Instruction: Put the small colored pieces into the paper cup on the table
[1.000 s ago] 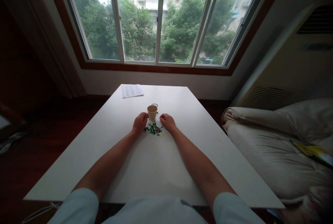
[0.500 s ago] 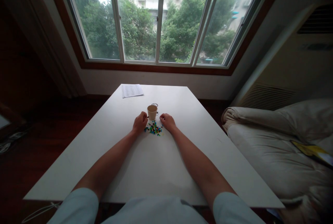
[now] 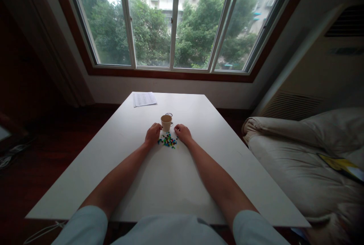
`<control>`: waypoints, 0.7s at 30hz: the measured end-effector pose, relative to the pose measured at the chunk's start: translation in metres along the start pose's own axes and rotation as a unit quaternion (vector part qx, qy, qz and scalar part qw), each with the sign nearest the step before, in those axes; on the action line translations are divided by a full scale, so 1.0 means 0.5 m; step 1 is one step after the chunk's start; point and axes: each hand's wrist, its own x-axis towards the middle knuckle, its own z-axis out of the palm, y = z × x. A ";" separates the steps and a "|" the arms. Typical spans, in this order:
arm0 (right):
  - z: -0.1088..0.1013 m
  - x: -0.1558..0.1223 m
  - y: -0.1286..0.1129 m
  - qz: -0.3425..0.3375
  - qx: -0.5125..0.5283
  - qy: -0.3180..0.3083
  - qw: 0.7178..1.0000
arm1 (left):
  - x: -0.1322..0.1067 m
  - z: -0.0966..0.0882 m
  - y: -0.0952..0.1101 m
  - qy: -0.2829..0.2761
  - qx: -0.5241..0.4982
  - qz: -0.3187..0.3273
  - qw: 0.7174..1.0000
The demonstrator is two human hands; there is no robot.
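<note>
A tan paper cup (image 3: 166, 123) stands upright on the white table, its mouth facing up. Close in front of it lies a loose pile of small, brightly coloured pieces (image 3: 168, 140), mostly green, blue, red and yellow, too small to name. My left hand (image 3: 152, 134) is closed beside the cup's left side, its fingers pinched; a tiny dark thing shows at the fingertips. To the right of the cup and pile, my right hand (image 3: 183, 132) rests near the tabletop with curled fingers. What it holds, if anything, is hidden. Thin dark loops (image 3: 168, 114) show behind the cup.
Printed sheets of paper (image 3: 145, 99) lie at the far left corner of the white table (image 3: 176, 188). Past the far edge is a wall with a wide window (image 3: 170, 69). A pale padded couch (image 3: 292, 157) stands on the right, with a yellow item (image 3: 337, 162) on it.
My left hand has turned slightly at the cup's left side, and less of the dark thing in its fingertips shows. My right hand, the cup and the pile look nearly the same.
</note>
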 end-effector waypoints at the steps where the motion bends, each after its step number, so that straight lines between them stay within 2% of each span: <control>1: -0.001 -0.001 -0.001 0.002 0.000 -0.002 1.000 | 0.000 0.000 0.000 0.000 -0.001 0.005 1.000; 9: -0.005 -0.001 -0.007 0.014 -0.001 -0.011 1.000 | 0.001 -0.001 0.003 0.023 -0.008 0.016 1.000; 16: -0.005 0.000 -0.008 0.017 -0.004 -0.013 1.000 | -0.004 -0.014 0.025 0.035 0.037 0.001 0.999; 21: 0.000 0.002 -0.005 0.016 -0.004 -0.009 1.000 | -0.008 -0.019 0.053 0.053 0.043 0.047 0.997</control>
